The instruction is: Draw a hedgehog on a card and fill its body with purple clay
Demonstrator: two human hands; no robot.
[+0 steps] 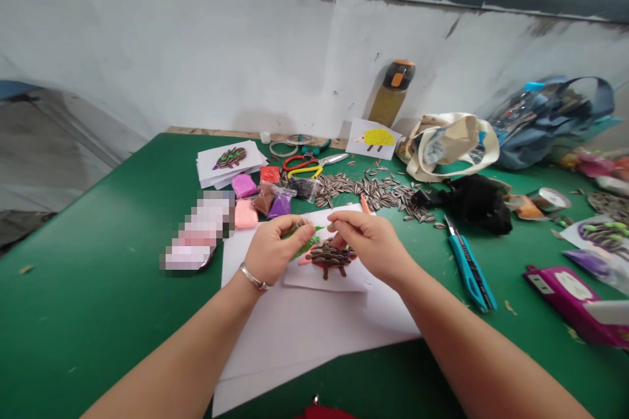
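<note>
My left hand [278, 249], with a bracelet at the wrist, is closed on a small packet of green clay [307, 245]. Close to its right, my right hand [368, 242] pinches a small bit of green that stretches toward the packet. Below both hands lies a white card with a hedgehog figure [331, 260], its back covered in striped seeds, with a pink face and brown legs. That card rests on large white sheets [314, 334]. Part of the packet is hidden by my left fingers.
Bagged clay [246, 214], scissors [334, 159] and a seed pile [378, 190] lie beyond my hands. A phone [196, 232] is at the left. To the right are a teal cutter [469, 272], a black bag [479, 203] and a magenta object [574, 304]. A bottle [390, 95] stands by the wall.
</note>
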